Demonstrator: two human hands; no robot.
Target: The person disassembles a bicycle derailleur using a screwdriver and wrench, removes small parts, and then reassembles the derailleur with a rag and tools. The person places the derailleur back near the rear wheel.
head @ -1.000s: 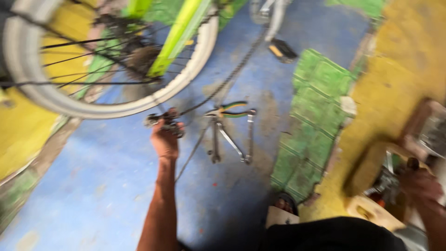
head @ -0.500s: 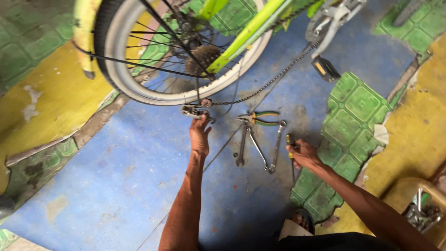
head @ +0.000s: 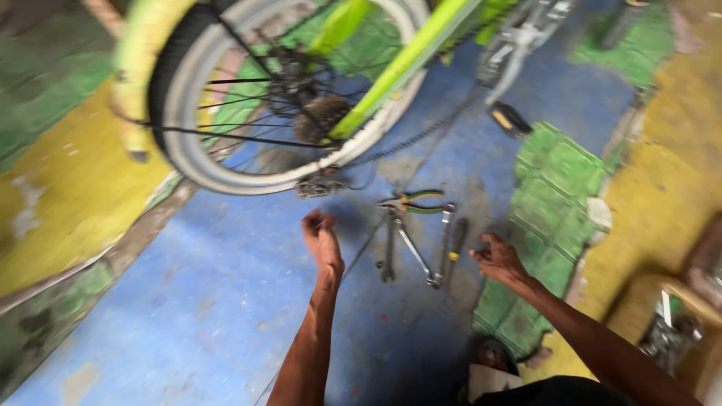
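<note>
Blue-painted concrete floor, worn, patched green and yellow along the edges. Green bike frame across the top, rear wheel with pale tyre filling the upper left, chain sagging from sprockets toward the crank, pedal hanging at right. Derailleur dangling just under the rim, near the floor.

Below it, tools in a loose cluster on the blue: pliers with green-yellow grips, two wrenches crossing in a V, dark screwdriver with a yellow band at the right edge of the cluster.

Change from half a second ago: left hand, then up against the derailleur, now lowered and clear of it, a gap of bare floor between. Fingers curled in toward the palm; thin cable running close past the wrist, but too blurred to tell whether pinched or merely beside. Right hand, then around the screwdriver, now off it: fingers spread, palm down, nothing in it, the tool lying on the floor just beside the fingertips. Judged from that: derailleur let go, screwdriver set down among the other tools.

Derailleur above and slightly left of the left hand, near but not touching. Screwdriver just left of the right hand, apart by a sliver.
</note>
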